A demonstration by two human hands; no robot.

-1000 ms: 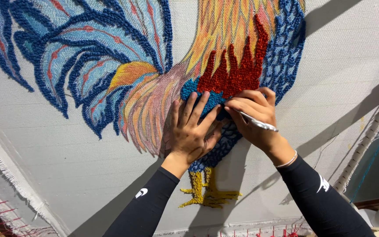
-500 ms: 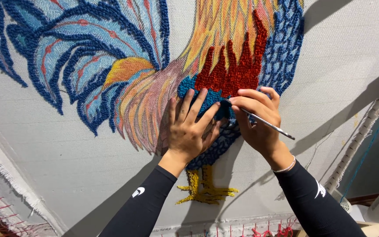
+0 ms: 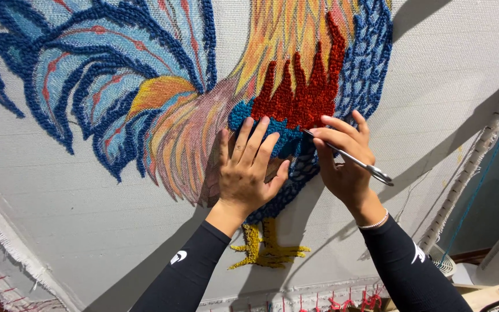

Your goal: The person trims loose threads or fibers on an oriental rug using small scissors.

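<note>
A large white cloth (image 3: 88, 208) is stretched upright on a frame and carries a rooster design, partly filled with looped yarn. My left hand (image 3: 246, 167) lies flat on the teal yarn patch (image 3: 272, 136) below the red tufted flames (image 3: 301, 95), fingers spread. My right hand (image 3: 345, 159) pinches a thin silver punch needle (image 3: 353, 160), whose tip touches the cloth at the edge of the teal patch. Yellow yarn feet (image 3: 267, 248) sit below both hands. Both arms wear black sleeves, and a bead bracelet circles the right wrist.
Blue and light-blue tail feathers (image 3: 88, 75) fill the upper left. A frayed cloth edge (image 3: 1, 237) runs down the left. Red threads (image 3: 353, 301) hang along the bottom border. A white wrapped frame bar (image 3: 475, 156) stands at the right, beside a teal strand.
The punch needle has tilted outward, its handle now pointing lower right. My right hand's fingers have opened slightly. The view shifted a little, so the design sits higher and further left.
</note>
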